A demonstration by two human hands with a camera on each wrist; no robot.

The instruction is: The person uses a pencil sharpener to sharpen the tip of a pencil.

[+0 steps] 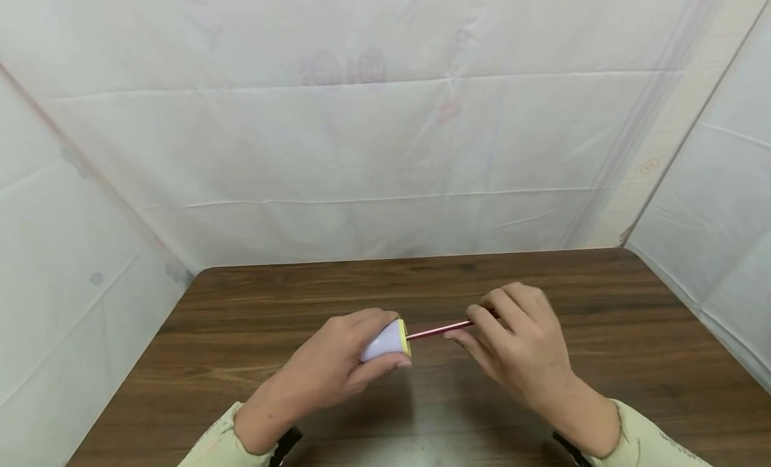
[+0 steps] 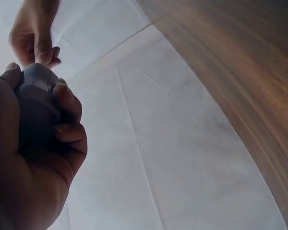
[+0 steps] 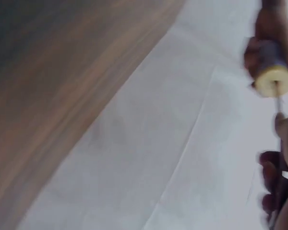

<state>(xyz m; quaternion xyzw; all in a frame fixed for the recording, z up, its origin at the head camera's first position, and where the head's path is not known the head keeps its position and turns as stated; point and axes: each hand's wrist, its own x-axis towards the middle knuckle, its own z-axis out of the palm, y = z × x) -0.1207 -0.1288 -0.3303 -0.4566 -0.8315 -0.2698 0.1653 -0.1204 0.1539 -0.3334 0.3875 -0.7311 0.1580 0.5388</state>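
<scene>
The right hand [image 1: 521,340] pinches a slim, shiny dark-red stick [image 1: 435,332] pointing lengthwise leftward into the yellow-ended, lilac plastic-looking cylinder [image 1: 383,344] the left hand [image 1: 337,354] grips.

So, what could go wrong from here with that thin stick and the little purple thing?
The slim, dark red, pencil-like stick runs into the yellow-rimmed, rounded lavender holder; sideways pressure might snap its hidden end. The left hand and right hand hold these above the brown wood-grain table, so a slip could drop either one.
</scene>
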